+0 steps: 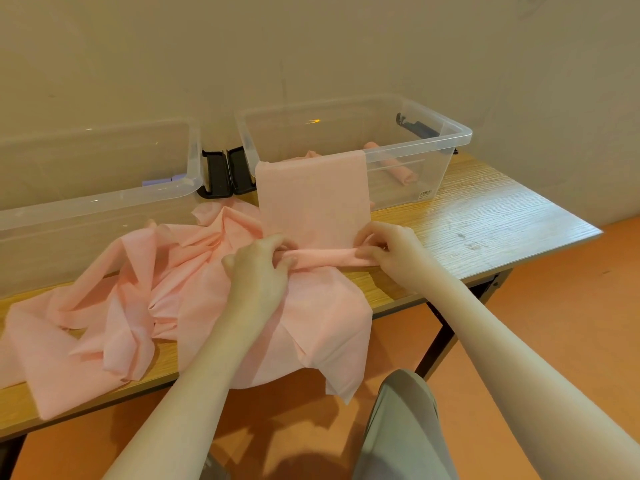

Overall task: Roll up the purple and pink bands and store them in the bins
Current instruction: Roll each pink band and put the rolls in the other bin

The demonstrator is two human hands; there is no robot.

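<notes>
while pinched (both hands (325,251)), pink band (311,202)

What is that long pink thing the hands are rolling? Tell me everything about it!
The pink band is a long, thin, soft-looking strip of pale pink cloth. Its far part hangs flat over the front rim of the clear bin on the right and runs down onto the wooden table. Its near end is rolled into a small tube, which the left hand and right hand pinch at each side. It lies over a heap of loose pink cloth.
</notes>
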